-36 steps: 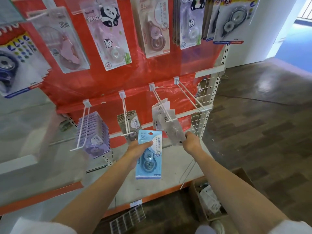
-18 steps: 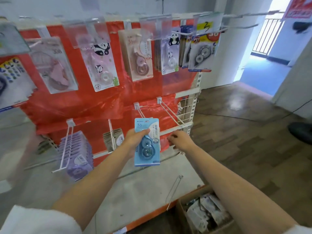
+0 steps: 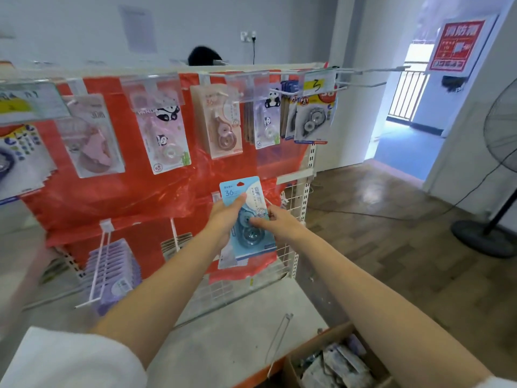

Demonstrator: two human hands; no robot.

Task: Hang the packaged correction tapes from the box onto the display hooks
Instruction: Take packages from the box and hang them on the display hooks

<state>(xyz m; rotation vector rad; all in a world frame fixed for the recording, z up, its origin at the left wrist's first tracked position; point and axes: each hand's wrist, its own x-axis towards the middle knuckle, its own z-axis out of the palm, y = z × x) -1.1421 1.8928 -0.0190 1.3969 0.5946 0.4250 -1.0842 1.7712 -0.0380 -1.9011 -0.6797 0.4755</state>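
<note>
Before red rack, blue package (image 3: pixel 246 217) upright, lengthwise vertical

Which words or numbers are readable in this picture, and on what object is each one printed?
"36": blue correction tape pack, held by both hands.
"PANDA": pink panda pack.
"PET": grey pack.
"3": yellow price tag.
Red wall sign: too blurred.

White short sleeves (image 3: pixel 70 359), bare forearms.
</note>
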